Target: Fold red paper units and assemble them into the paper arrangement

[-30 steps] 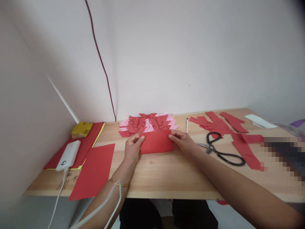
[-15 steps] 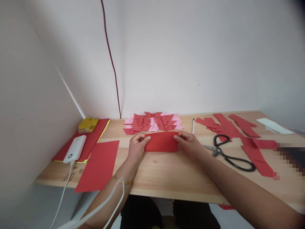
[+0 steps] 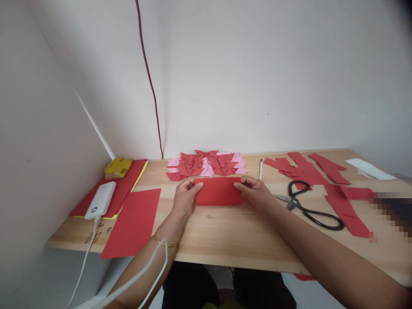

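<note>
A small red rectangle of paper point(image 3: 218, 192) is held up between my two hands over the middle of the table. My left hand point(image 3: 186, 196) pinches its left edge between thumb and fingers. At the right edge, my right hand point(image 3: 254, 191) grips it the same way. Whether the paper is folded or a single layer I cannot tell. Just behind it, rows of folded red and pink paper pieces point(image 3: 207, 165) lie near the wall. Scissors with black handles point(image 3: 294, 202) rest partly opened beside my right forearm.
Red paper scraps point(image 3: 302, 169) and a white strip point(image 3: 370, 169) lie at the right; a pen point(image 3: 261, 169) is near the wall. On the left are a red sheet point(image 3: 133, 223), a white power bank point(image 3: 101, 200) with a cable, and a yellow packet point(image 3: 118, 168) on more sheets.
The red paper has tilted slightly, so a little more of its face shows. Both hands keep their pinch at its edges and have barely moved.
</note>
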Tool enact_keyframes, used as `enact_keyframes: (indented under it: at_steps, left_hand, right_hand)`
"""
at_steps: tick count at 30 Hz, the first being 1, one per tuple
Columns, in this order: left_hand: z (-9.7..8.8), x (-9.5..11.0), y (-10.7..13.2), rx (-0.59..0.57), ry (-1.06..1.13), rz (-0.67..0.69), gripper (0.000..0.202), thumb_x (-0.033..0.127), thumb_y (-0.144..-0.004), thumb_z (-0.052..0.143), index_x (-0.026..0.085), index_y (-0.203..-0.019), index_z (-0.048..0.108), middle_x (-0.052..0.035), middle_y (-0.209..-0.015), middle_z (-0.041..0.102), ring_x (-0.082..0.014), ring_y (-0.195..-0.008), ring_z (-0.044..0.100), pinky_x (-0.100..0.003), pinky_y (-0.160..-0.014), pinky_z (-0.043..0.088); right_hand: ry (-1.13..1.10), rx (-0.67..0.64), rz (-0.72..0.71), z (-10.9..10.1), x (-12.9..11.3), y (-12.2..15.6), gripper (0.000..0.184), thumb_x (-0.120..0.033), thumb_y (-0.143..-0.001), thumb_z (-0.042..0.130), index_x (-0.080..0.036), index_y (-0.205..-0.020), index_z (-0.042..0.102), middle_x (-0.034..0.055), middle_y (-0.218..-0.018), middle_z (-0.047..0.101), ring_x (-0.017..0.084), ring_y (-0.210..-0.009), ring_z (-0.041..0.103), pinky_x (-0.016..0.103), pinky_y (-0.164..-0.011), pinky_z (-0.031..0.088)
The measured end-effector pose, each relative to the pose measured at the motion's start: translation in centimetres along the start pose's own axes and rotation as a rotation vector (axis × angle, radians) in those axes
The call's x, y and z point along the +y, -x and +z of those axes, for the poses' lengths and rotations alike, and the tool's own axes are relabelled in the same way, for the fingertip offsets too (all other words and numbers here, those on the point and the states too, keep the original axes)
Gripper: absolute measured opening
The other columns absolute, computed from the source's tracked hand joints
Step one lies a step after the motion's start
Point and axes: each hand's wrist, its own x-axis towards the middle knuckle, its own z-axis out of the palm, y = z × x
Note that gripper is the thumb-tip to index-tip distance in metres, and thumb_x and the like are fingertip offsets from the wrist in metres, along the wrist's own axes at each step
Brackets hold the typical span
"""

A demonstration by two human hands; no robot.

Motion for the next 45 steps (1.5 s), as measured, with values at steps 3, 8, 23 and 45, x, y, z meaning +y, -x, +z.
enact_keyframes:
  at_steps: [3,8,23,45]
  left_hand:
    - [-0.05,-0.03,0.0,-0.011,-0.011,0.0,0.024,0.025,-0.059,0.08,0.015,-0.077,0.067,-0.0025,-0.075,0.069,-0.0142,-0.069,0.063,-0.03,-0.072,0.05]
    - [-0.22,-0.2,-0.16,-0.018,-0.027,0.011,0.024,0.028,-0.06,0.08,0.015,-0.075,0.067,-0.0019,-0.073,0.068,-0.0129,-0.065,0.062,-0.028,-0.07,0.049]
    - [-0.37,-0.27,-0.22,-0.009,-0.046,-0.022,0.026,0.032,-0.06,0.08,0.014,-0.073,0.067,-0.0021,-0.069,0.069,-0.0137,-0.064,0.062,-0.028,-0.068,0.05]
    - [-0.34,-0.03,-0.45,0.047,-0.099,-0.004,0.024,0.031,-0.061,0.079,0.013,-0.069,0.066,-0.0011,-0.069,0.067,-0.0108,-0.063,0.059,-0.024,-0.066,0.048]
  right_hand:
    - [-0.006,-0.002,0.005,0.0,-0.04,0.03,0.034,-0.05,-0.07,0.069,-0.02,-0.066,0.053,0.0005,-0.067,0.058,0.013,-0.062,0.05,0.026,-0.057,0.041]
    - [-0.031,0.0,0.012,-0.06,0.27,-0.03,0.037,-0.052,-0.07,0.069,-0.02,-0.063,0.051,-0.0013,-0.064,0.057,0.012,-0.058,0.049,0.026,-0.056,0.039]
    - [0.063,0.002,-0.018,-0.08,-0.37,0.17,0.041,-0.055,-0.071,0.066,-0.02,-0.062,0.047,-0.0012,-0.064,0.051,0.012,-0.06,0.044,0.025,-0.056,0.036]
    - [0.089,0.013,-0.061,-0.22,0.14,-0.09,0.037,-0.05,-0.075,0.063,-0.019,-0.062,0.048,-0.0024,-0.065,0.05,0.012,-0.061,0.045,0.024,-0.058,0.036]
